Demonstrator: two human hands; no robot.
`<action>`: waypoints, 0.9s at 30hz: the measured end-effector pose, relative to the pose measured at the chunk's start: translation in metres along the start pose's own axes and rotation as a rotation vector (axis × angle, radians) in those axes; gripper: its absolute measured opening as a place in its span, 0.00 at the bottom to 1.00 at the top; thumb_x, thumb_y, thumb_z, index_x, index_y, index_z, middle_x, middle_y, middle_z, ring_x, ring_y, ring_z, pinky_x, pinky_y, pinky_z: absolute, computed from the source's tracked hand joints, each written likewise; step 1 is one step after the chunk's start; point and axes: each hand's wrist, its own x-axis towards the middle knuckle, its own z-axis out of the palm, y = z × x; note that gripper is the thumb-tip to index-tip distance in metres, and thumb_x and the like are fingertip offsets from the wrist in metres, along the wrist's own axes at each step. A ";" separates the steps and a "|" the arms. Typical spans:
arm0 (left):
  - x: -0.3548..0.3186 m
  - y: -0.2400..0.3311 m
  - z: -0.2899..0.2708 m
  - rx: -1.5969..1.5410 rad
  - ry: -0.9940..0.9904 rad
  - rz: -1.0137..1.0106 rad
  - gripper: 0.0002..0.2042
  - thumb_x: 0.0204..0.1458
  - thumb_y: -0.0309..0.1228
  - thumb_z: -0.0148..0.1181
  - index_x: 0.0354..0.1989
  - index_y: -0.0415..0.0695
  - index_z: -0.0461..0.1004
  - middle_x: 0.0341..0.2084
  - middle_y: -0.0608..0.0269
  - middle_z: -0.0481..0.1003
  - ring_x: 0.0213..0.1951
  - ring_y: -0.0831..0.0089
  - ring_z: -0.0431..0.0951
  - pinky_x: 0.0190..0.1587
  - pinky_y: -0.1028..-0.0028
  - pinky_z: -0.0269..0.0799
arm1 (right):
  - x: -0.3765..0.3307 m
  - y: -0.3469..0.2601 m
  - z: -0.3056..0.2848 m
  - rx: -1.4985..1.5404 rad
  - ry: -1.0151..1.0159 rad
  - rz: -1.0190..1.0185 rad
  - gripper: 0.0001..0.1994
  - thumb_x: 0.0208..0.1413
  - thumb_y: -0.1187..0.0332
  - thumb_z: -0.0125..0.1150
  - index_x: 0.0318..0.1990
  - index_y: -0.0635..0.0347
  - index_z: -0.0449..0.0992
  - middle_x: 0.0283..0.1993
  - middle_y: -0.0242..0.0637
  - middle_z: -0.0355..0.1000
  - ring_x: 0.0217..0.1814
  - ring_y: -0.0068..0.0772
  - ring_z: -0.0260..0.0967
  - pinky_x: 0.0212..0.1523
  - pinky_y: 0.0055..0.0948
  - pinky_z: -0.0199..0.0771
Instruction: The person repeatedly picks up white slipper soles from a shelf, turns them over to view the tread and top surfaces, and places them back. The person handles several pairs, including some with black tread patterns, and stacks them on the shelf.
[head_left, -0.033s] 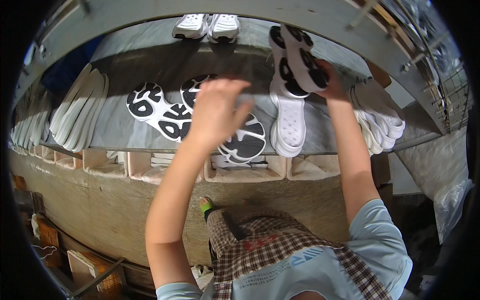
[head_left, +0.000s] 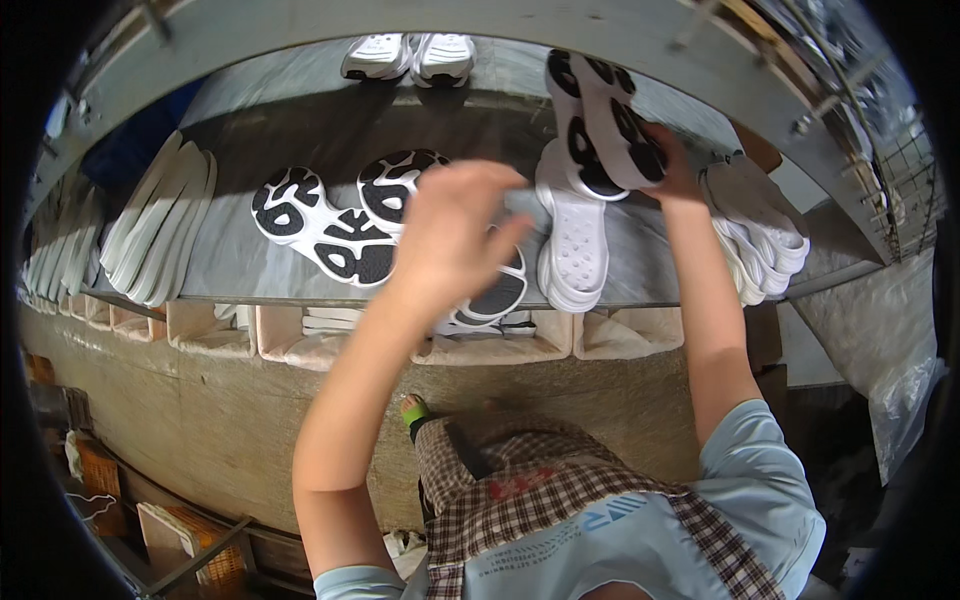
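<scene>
The right hand [head_left: 676, 165] is clamped on the near end of two white foam soles with black tread pads [head_left: 607, 130], above a stack of white dimpled foam soles [head_left: 578, 260]; gripping the edge presumably keeps both together; the left hand [head_left: 455, 228], blurred, thumb apart from fingers, appears empty over black-and-white patterned soles [head_left: 325, 228] lying tread-up on the smooth grey worktop [head_left: 230, 255], perhaps so the pattern shows; blue and dark lettering marks the light-blue cloth shirt [head_left: 640, 540]; a red mark on the brown plaid apron [head_left: 450, 525] is unclear.
</scene>
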 end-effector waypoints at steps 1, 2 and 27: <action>-0.003 0.021 0.010 -0.050 -0.025 0.035 0.15 0.45 0.32 0.63 0.41 0.41 0.74 0.37 0.54 0.75 0.41 0.55 0.74 0.46 0.62 0.68 | -0.012 -0.016 -0.007 0.175 0.025 0.082 0.14 0.53 0.69 0.53 0.46 0.62 0.73 0.43 0.44 0.74 0.44 0.43 0.72 0.47 0.41 0.75; -0.009 0.042 0.018 -0.144 -0.144 0.054 0.15 0.45 0.33 0.63 0.41 0.40 0.73 0.38 0.54 0.75 0.41 0.55 0.74 0.46 0.63 0.69 | -0.023 -0.022 -0.013 0.091 -0.012 0.047 0.16 0.52 0.70 0.54 0.49 0.63 0.71 0.44 0.46 0.73 0.45 0.43 0.72 0.48 0.40 0.74; -0.087 0.120 0.144 -1.586 0.116 -0.836 0.25 0.57 0.29 0.55 0.61 0.38 0.57 0.54 0.60 0.68 0.55 0.72 0.68 0.57 0.71 0.62 | -0.269 -0.005 -0.024 -0.165 0.055 -0.180 0.43 0.34 0.84 0.59 0.65 0.66 0.50 0.57 0.51 0.64 0.55 0.40 0.68 0.54 0.33 0.68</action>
